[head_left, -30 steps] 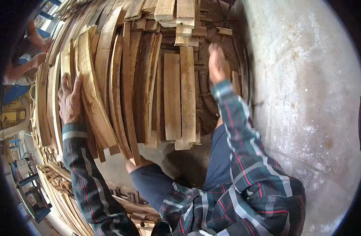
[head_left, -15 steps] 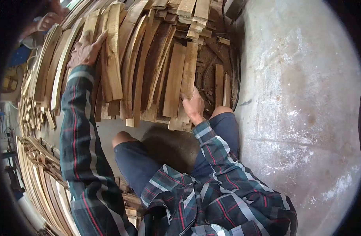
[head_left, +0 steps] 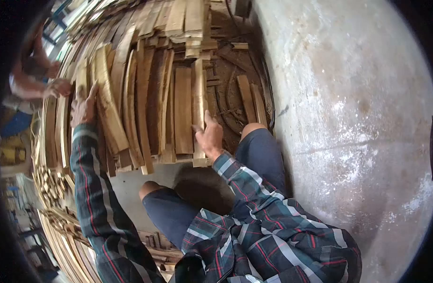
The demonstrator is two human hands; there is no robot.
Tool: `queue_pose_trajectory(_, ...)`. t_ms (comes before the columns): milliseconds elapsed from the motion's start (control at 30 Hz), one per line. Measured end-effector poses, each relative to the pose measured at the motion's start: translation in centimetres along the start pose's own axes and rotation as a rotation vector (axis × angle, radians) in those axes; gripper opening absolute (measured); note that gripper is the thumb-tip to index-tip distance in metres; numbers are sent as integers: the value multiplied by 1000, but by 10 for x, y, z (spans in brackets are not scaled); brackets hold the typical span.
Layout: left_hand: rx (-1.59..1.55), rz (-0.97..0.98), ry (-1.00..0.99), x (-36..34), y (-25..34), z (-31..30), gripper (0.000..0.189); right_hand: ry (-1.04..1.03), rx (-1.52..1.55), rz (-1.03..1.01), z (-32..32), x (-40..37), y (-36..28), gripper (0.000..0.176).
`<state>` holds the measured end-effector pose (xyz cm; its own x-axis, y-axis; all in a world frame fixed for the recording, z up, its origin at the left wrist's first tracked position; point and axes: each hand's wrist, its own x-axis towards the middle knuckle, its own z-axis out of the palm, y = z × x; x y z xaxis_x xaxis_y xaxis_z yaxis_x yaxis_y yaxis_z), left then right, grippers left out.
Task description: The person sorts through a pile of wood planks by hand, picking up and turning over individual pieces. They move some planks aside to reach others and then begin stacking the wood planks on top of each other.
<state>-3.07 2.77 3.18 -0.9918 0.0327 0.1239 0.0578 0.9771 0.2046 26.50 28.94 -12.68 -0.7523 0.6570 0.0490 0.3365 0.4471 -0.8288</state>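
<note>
Plank (head_left: 198,85) of pale, rough-sawn wood lies lengthwise on the board stack (head_left: 124,42), pointing away from the wearer. The right hand (head_left: 210,139) is at the plank's near part, its grip narrowed to the plank's width: thumb at the left edge, index finger at the right, wood held between them. A flat brown board (head_left: 183,111) lies just beside the plank on its left. Well left of the plank, the left hand (head_left: 83,108) rests palm down on a light board (head_left: 82,75), its grip spread wide, fingers apart, just beside a curved board (head_left: 111,106); whether any finger hooks an edge, I cannot tell. Farther left of the plank, another person's hand (head_left: 59,87) is at the stack's outer boards. Right of the plank, a short strip (head_left: 246,96) and a narrower strip (head_left: 259,104) lie side by side, and beyond them spreads a stained concrete surface (head_left: 358,118).
</note>
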Motion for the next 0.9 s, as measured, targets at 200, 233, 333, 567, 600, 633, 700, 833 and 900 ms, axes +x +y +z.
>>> queue_pose_trajectory(200, 352, 315, 45, 7, -19, 6, 50, 229, 59, -171, 10, -26, -14, 61)
queue_pose_trajectory(233, 343, 328, 53, 10, -19, 7, 51, 218, 72, -167, 10, -28, -11, 60)
queue_pose_trajectory(333, 255, 319, 66, 7, -18, 5, 56, 173, 93, -188, -7, -31, -6, 59)
queue_pose_trajectory(567, 398, 381, 124, 5, -25, 8, 52, 236, 361, -25, -65, -44, 44, 59)
queue_pose_trajectory(600, 378, 369, 115, 9, -27, 9, 52, 241, 433, 43, -70, -42, 51, 59)
queue_pose_trajectory(633, 358, 359, 106, 12, -28, 11, 52, 248, 504, 116, -74, -40, 57, 59)
queue_pose_trajectory(700, 323, 294, 76, 8, -19, 6, 52, 232, 398, 180, -80, -32, 61, 61)
queue_pose_trajectory(833, 199, 183, 33, 1, -6, 2, 54, 271, 211, 222, -43, -7, 100, 56)
queue_pose_trajectory(900, 152, 180, 54, 4, -7, 2, 66, 244, -180, 236, -38, 1, 93, 51)
